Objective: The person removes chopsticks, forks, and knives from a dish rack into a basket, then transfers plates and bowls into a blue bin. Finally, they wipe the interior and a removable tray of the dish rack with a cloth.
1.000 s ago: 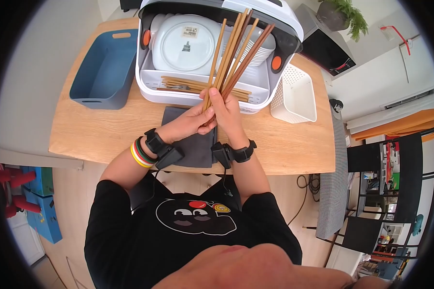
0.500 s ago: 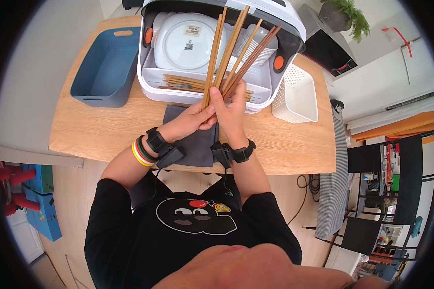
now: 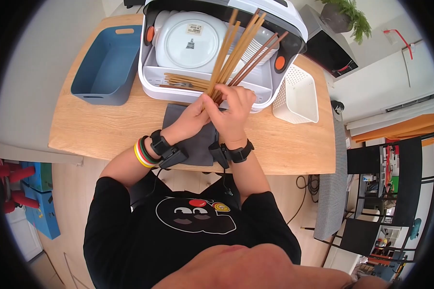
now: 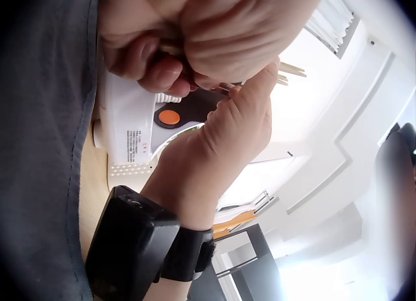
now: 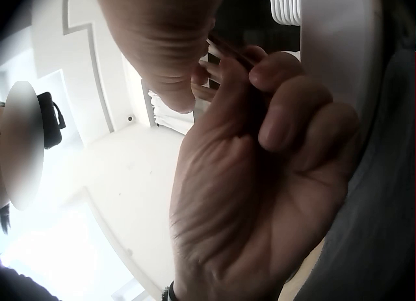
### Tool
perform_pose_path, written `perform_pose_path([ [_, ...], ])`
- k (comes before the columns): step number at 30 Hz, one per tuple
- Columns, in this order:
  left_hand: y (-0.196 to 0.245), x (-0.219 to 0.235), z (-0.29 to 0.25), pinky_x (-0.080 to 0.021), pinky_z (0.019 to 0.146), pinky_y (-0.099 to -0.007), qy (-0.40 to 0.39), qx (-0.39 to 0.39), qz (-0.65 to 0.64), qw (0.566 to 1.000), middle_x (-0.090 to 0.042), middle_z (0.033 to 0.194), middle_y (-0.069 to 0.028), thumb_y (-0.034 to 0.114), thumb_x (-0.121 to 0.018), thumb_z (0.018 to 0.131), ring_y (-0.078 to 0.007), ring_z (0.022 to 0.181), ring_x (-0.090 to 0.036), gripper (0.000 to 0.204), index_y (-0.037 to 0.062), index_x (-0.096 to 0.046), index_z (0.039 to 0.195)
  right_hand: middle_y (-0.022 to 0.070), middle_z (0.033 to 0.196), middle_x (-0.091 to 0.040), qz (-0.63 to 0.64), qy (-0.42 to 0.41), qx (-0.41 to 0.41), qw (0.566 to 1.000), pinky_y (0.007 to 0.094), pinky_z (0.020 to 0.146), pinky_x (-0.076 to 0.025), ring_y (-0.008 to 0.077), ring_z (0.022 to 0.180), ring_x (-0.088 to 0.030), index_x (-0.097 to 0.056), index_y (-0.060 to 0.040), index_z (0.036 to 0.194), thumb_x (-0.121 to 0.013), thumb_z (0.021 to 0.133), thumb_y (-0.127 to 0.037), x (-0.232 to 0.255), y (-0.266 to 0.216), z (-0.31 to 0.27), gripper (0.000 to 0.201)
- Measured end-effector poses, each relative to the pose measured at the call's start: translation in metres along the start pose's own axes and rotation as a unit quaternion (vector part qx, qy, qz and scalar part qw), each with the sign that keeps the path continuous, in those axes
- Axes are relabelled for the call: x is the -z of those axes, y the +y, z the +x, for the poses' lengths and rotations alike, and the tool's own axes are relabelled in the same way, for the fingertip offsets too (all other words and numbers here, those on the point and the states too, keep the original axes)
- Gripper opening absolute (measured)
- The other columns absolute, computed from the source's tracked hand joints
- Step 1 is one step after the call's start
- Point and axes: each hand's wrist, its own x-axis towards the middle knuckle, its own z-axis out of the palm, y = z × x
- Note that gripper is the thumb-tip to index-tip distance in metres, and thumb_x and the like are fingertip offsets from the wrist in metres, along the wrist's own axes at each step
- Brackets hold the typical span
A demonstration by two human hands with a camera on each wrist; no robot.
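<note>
My left hand (image 3: 190, 121) grips a bundle of wooden chopsticks (image 3: 238, 48) near its lower ends, as the left wrist view of the curled hand (image 4: 214, 28) also shows. The sticks fan upward over the dish box; most are light brown, while the dark reddish chopsticks (image 3: 259, 59) lean to the right. Pressed close against the left hand, my right hand (image 3: 232, 115) pinches sticks of the bundle, its index finger bent over them. The lower ends are hidden inside the hands. More chopsticks (image 3: 185, 80) lie with a fork in the front compartment of the box.
The white dish box (image 3: 154, 91) holds an upturned plate (image 3: 193, 41) and stacked white bowls (image 3: 263, 50). A blue bin (image 3: 106, 65) stands left, a white perforated basket (image 3: 296, 96) right. Under the hands, a dark grey cloth (image 3: 197, 144) lies on the wooden table (image 3: 284, 149).
The right hand's fingers have shifted, from holding the dark sticks apart to bending over the bundle. The light sticks have come closer together, and the tops lean further right.
</note>
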Motion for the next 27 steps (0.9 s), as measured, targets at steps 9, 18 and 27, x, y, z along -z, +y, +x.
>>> perform_pose_path([
  [9, 0.002, -0.001, -0.002, -0.042, 0.080, -0.0244, 0.088, -0.091, 0.128, 0.984, -0.053, 0.099, -0.0023, 0.009, -0.044, 0.094, -0.0100, 0.091, -0.049, 0.022, 0.0025, -0.044, 0.116, 0.0027, 0.067, -0.046, 0.015, -0.077, 0.003, 0.997, 0.0338, 0.065, -0.029, 0.0207, 0.066, -0.043, -0.059, -0.0068, 0.075, -0.074, 0.069, -0.020, -0.006, -0.005, -0.006, 0.021],
  [18, 0.006, -0.003, -0.001, -0.042, 0.080, -0.0255, 0.116, -0.137, 0.145, 0.973, -0.053, 0.096, -0.0034, 0.009, -0.044, 0.094, -0.0120, 0.088, -0.050, 0.026, 0.0046, -0.044, 0.120, 0.0072, 0.071, -0.048, 0.050, -0.096, -0.005, 0.994, 0.0360, 0.066, -0.032, 0.0257, 0.068, -0.044, -0.055, -0.0042, 0.073, -0.066, 0.078, -0.014, -0.010, -0.006, -0.007, 0.016],
  [27, 0.007, -0.004, 0.000, -0.042, 0.073, -0.0241, 0.087, -0.124, 0.140, 0.979, -0.050, 0.091, -0.0033, 0.012, -0.043, 0.097, -0.0108, 0.081, -0.047, 0.022, 0.0034, -0.045, 0.117, 0.0117, 0.079, -0.054, 0.222, -0.030, -0.122, 0.967, 0.0353, 0.068, -0.039, 0.0270, 0.072, -0.050, -0.054, -0.0018, 0.084, -0.049, 0.089, -0.010, -0.004, -0.004, -0.014, 0.011],
])
